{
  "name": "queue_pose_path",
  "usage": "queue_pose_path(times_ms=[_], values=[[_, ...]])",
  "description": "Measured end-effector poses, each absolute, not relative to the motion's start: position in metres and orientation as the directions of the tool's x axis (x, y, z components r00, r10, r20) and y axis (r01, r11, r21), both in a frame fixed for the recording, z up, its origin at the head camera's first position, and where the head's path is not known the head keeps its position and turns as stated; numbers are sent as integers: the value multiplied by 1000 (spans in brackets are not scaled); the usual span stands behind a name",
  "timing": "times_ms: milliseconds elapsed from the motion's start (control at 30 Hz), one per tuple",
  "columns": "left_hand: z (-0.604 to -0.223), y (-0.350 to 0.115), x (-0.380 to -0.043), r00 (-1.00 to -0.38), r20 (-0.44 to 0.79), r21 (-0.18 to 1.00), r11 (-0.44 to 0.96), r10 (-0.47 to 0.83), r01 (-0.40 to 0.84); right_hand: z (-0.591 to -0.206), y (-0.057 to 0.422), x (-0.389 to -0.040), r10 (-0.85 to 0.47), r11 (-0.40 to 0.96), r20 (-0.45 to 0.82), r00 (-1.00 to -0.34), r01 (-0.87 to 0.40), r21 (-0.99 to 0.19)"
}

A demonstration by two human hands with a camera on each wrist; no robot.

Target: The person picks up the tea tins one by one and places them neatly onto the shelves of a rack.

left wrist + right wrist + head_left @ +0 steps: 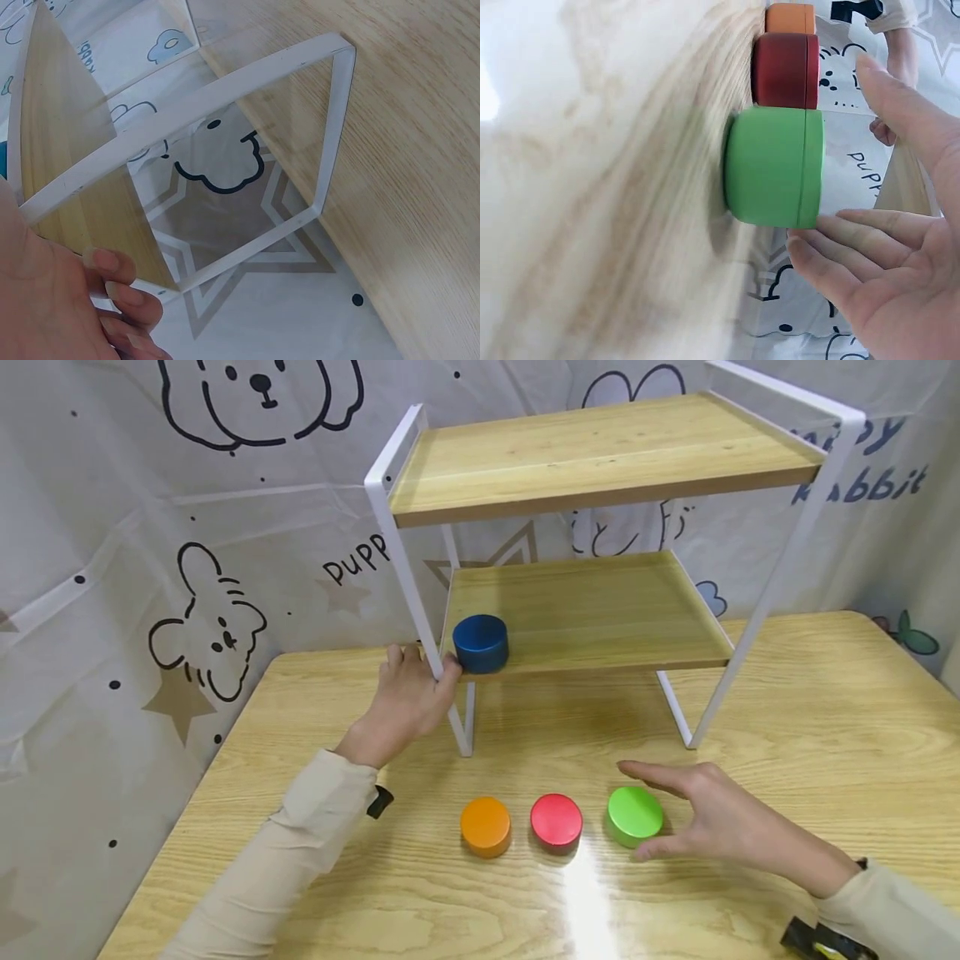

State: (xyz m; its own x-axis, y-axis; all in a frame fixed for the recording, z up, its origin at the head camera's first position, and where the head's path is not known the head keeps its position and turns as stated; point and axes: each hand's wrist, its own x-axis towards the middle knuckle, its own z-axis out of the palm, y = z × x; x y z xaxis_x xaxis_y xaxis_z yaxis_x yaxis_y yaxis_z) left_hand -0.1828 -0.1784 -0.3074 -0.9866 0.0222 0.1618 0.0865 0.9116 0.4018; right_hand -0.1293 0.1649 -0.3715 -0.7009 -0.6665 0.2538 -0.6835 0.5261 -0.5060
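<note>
By the look of it, one of four is placed: the round, metallic blue tin [481,645] stands on the rack's lower wooden shelf [615,602], beside the left hand [405,697], which grips the white post [406,568]. Three remain on the wooden table [825,735] — round orange [486,827], red [556,822] and green tins [634,816] — the green between the right hand's [720,818] parted thumb and fingers, not yet gripped.

In the left wrist view, only a sliver of the blue container [2,159] shows at the left edge, and the left hand [67,300] is cut off at lower left. In the right wrist view, the right hand [907,281] runs off the right edge; the red container [784,71] partly hides the orange container [789,16] up top. Upper left of centre in the head view, the shelf [615,610] interrupts the wall lettering [356,560].
</note>
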Motion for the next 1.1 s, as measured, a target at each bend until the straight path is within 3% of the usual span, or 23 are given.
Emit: queue_pose_path(times_ms=[867,1100], values=[[-308,-179,-183,-984,174,392,915,29,96,-395,165,-130,-687,506,213,-695,-667,-546],[-309,-179,-184,-984,179,382,919,28,95,-397,165,-132,-692,476,258,-674,-695,-539]])
